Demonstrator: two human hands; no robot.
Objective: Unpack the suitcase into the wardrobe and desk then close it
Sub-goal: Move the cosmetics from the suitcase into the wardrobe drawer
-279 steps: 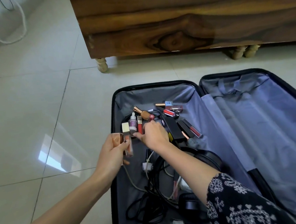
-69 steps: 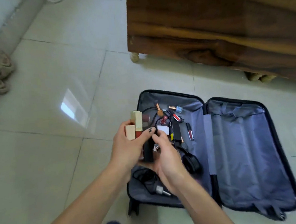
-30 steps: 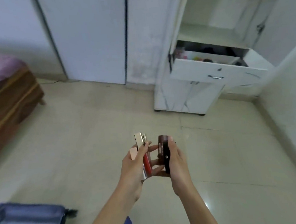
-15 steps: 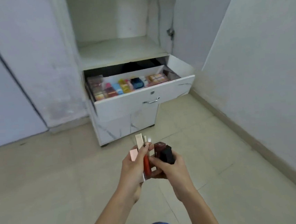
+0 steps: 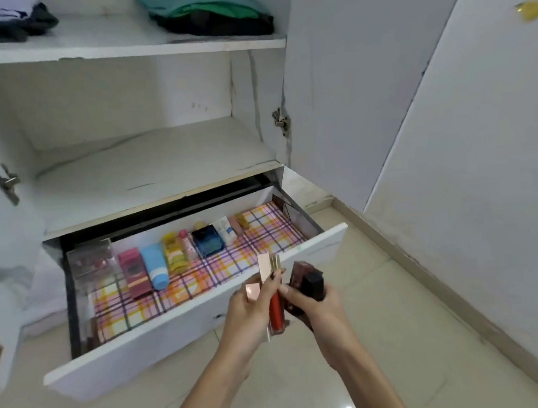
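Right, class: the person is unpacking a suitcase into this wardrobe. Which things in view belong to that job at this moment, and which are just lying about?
Part of the job:
left hand holding a red lip gloss tube and rose-gold cases
right hand holding dark cosmetic cases
open drawer

Just lying about:
blue tube
blue perfume bottle
folded green clothes
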